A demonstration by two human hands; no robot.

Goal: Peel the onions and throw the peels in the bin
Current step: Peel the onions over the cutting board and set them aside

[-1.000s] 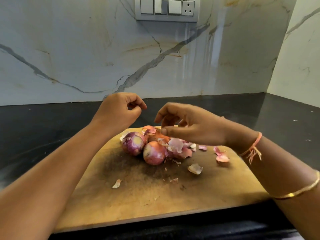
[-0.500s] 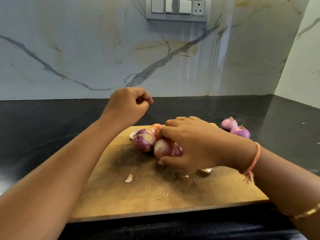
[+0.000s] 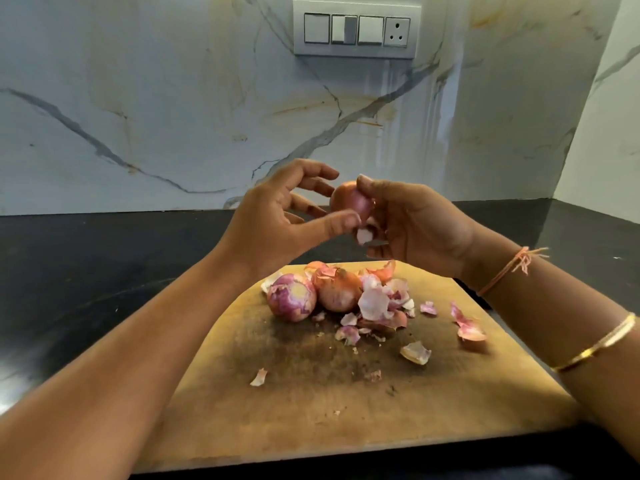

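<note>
Above the far edge of the cutting board [image 3: 346, 427], the left hand [image 3: 273, 220] spreads its fingers wide, with its thumb laid against the base of the raised onion [image 3: 348, 199] next to a pale loose flake [image 3: 363, 235]. The right hand [image 3: 419, 230] curls round that onion from its 3 o'clock side.

Toward 12 o'clock on the board lies a partly skinned onion [image 3: 292, 301]. Touching it at 3 o'clock is a second onion [image 3: 337, 294] in brown skin, followed by a heap of peels [image 3: 377, 303]. Stray peels [image 3: 467, 329] lie out toward 3 o'clock.

The task appears to be in mid-course. The raised onion is only beginning to shed skin and both onions on the board need finishing. Every peel remains on the board, and no bin is in view.

Half a second earlier the right hand was pressed down over the onions on the board, and it now holds one aloft. The left hand, then curled and apart, now opens onto it.
</note>
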